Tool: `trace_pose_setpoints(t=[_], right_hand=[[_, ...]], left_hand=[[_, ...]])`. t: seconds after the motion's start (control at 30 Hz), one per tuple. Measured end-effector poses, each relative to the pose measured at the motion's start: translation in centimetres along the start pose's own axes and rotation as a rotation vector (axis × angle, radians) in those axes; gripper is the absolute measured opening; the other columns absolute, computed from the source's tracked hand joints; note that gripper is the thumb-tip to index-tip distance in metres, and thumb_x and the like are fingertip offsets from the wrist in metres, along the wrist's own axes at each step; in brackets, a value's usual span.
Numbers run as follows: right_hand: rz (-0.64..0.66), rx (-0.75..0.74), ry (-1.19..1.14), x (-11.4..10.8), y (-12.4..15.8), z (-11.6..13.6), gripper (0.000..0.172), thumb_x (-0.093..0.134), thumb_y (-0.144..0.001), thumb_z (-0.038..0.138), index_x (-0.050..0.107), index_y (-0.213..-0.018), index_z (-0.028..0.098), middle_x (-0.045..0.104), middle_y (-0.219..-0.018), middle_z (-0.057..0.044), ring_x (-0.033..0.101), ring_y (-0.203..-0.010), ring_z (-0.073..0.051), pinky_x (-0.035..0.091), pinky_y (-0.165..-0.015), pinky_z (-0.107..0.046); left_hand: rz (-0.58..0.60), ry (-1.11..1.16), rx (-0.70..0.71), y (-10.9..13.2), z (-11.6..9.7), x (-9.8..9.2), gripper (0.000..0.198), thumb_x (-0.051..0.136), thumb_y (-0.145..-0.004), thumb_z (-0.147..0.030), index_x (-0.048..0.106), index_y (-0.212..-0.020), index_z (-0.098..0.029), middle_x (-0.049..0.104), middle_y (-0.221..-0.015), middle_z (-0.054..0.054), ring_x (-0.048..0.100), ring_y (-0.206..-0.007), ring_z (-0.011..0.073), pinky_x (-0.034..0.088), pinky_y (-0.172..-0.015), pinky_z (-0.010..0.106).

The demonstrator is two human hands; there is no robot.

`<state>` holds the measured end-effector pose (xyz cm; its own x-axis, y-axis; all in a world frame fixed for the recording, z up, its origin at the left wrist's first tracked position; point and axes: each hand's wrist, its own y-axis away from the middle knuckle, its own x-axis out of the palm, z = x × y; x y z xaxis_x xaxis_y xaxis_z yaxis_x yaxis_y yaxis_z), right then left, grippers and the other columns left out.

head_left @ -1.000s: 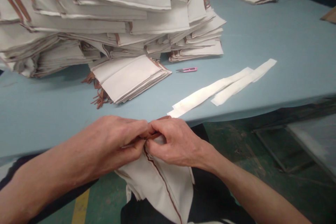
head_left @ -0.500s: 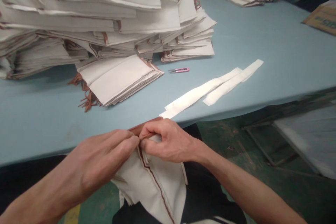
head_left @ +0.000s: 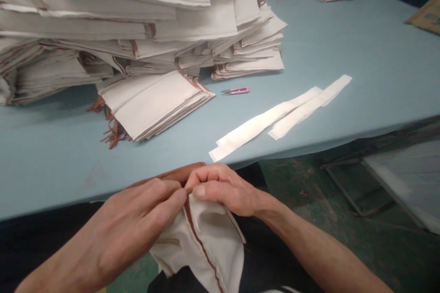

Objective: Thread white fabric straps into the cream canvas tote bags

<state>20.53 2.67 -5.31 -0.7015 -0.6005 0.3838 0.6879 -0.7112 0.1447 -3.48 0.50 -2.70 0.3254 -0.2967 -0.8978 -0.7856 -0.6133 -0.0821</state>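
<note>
A cream fabric piece (head_left: 220,231) with a brown-edged seam hangs from my fingers over my lap, just off the table's front edge. My left hand (head_left: 144,210) is closed, pinching its top edge beside the seam. Right against it, my right hand (head_left: 223,190) also grips that edge, thumb on top and fingers curled behind. A brown strip (head_left: 178,175) shows behind both hands along the table edge. The fingertips hide the exact spot they pinch.
On the blue-covered table (head_left: 360,46) lie white strips (head_left: 257,128), pink thread snips (head_left: 237,91) and a small stack of cream pieces (head_left: 154,105) with brown ties. Large piles of similar pieces (head_left: 192,23) rise behind. A cardboard piece (head_left: 426,16) is at far right.
My right hand has shifted its grip: the thumb now lies flat over the fabric's top edge, where before the fingers were curled in a tight pinch. More of the brown strip shows.
</note>
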Motion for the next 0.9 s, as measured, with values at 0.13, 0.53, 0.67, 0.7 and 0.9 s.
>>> trace_pose_setpoints(t=[0.13,0.53,0.67,0.7,0.9], right_hand=[[-0.024,0.000,0.039,-0.1,-0.1,-0.3,0.015,0.064,-0.083,0.029,0.059,-0.074,0.019,0.048,-0.064,0.005,0.037,-0.056,-0.010,0.030,-0.050,-0.022],[-0.189,-0.414,0.606,0.3,0.0,0.7,0.010,0.054,-0.076,0.011,0.060,-0.072,0.018,0.058,-0.063,0.006,0.044,-0.052,-0.008,0.036,-0.053,-0.020],[-0.262,-0.545,0.737,0.3,0.0,0.0,0.012,0.052,-0.075,0.011,0.059,-0.071,0.020,0.063,-0.064,0.003,0.049,-0.054,-0.011,0.043,-0.059,-0.024],[-0.276,-0.567,0.754,0.3,0.0,0.0,0.013,0.052,-0.074,0.011,0.059,-0.071,0.021,0.063,-0.064,0.003,0.050,-0.055,-0.011,0.044,-0.060,-0.025],[-0.178,-0.344,0.399,0.4,0.0,0.3,0.007,0.054,-0.074,0.017,0.057,-0.068,0.020,0.050,-0.057,0.007,0.042,-0.050,-0.009,0.034,-0.049,-0.020]], left_hand=[[-0.022,-0.026,-0.059,-0.1,-0.1,0.6,0.040,0.041,-0.101,-0.009,0.062,-0.128,-0.028,0.076,-0.102,0.004,0.074,-0.096,0.0226,0.059,-0.080,0.030],[-0.179,0.221,-0.297,-2.9,-2.6,-0.8,0.006,0.052,-0.092,-0.021,0.056,-0.093,-0.025,0.068,-0.073,-0.006,0.064,-0.058,0.0116,0.049,-0.055,0.021],[-0.070,0.315,-0.283,-2.7,-1.8,-1.1,0.021,0.048,-0.102,-0.026,0.055,-0.083,-0.024,0.063,-0.068,-0.006,0.058,-0.056,0.0101,0.046,-0.054,0.019],[-0.043,0.312,-0.273,-2.6,-1.6,-1.0,0.023,0.046,-0.105,-0.025,0.056,-0.084,-0.024,0.064,-0.070,-0.005,0.060,-0.059,0.0103,0.046,-0.057,0.020],[-0.192,0.098,-0.045,-2.0,0.0,0.4,0.024,0.043,-0.106,-0.023,0.055,-0.086,-0.025,0.063,-0.068,-0.004,0.060,-0.057,0.0135,0.045,-0.059,0.028]])
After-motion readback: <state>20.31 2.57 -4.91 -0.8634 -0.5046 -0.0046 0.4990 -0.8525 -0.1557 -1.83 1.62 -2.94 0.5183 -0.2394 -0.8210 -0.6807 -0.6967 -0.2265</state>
